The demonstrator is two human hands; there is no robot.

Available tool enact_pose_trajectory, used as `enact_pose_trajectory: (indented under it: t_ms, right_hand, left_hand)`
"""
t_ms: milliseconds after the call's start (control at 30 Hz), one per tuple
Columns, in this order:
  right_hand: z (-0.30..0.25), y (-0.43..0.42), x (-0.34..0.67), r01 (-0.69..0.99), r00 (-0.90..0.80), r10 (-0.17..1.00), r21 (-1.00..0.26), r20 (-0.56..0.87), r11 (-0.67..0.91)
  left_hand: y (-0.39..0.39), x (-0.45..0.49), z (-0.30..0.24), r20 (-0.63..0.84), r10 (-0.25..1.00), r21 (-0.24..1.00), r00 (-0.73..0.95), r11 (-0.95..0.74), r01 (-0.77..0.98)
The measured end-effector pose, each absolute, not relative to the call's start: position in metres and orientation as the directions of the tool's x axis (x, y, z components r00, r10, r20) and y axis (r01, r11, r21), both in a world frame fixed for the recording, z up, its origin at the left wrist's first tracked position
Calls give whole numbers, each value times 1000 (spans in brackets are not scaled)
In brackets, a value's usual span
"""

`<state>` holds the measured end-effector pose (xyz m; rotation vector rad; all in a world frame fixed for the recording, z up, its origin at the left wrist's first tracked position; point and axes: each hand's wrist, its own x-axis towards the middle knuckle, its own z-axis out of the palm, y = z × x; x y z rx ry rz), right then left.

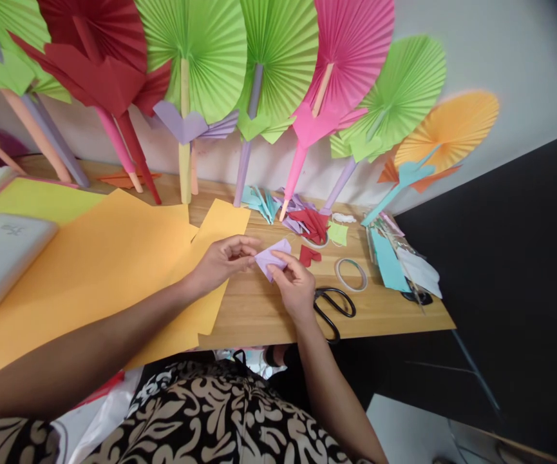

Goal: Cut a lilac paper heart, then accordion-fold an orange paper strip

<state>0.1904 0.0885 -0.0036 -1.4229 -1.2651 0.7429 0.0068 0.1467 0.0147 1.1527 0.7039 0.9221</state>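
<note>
A small folded piece of lilac paper (264, 259) is held above the wooden table, its creases and pointed corners showing. My right hand (298, 287) grips its right side, thumb in front and fingers at the upper edge. At its left corner, the thumb and fingertips of my left hand (221, 263) are pinched together. Just right of my right hand lie black-handled scissors (339, 303), their blades hidden by that hand. A roll of tape (351, 275) and a folded red paper piece (310, 256) rest close by.
Orange paper sheets (114, 258) spread over the left side, with a grey-white power bank (10, 254) on them. Pleated paper fans (278, 45) lean against the wall. Folded red paper (311, 223) and blue paper (262, 203) lie behind my hands. The table's front edge (384, 333) is near.
</note>
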Motion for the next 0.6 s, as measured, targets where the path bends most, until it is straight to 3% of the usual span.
enact_pose_trajectory:
  t_ms: [467, 600]
  right_hand:
    - [-2, 86, 194, 368, 230, 934, -912, 275, 178]
    - [-1, 84, 192, 408, 218, 935, -896, 279, 172]
  left_hand:
    - [145, 7, 6, 70, 875, 993, 479, -17, -115]
    - [142, 9, 7, 156, 877, 985, 454, -175, -1]
